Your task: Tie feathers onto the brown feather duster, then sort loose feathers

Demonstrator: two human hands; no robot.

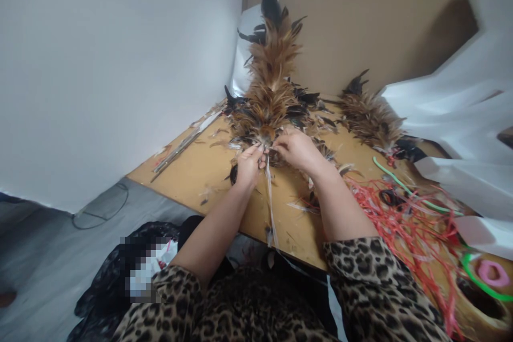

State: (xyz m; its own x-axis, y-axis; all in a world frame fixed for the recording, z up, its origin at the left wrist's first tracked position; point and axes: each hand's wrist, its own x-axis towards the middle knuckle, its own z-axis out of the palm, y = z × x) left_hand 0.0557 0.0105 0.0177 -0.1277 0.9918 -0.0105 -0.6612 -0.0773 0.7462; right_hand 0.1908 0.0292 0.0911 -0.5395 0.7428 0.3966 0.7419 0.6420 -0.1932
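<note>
A tall bundle of brown and black feathers (274, 59) stretches away from me over the wooden table. At its near end, my left hand (247, 164) is closed in a pinch on the base of the bundle. Close beside it on the right, my right hand (298, 150) also pinches with thumb and forefinger; what is between those fingertips is too small to name. From the fingers of my left hand a thin white strip (271, 197) hangs down over the table's front edge. Loose dark feathers (306, 99) lie around the bundle.
On the right are another feather bundle (371, 112), tangled red strips (393, 214), a pale green cord (401, 179) and a round container (481, 304) with coloured rings. Thin sticks (176, 152) lie at the left of the table (192, 181). A black plastic bag (108, 278) is below.
</note>
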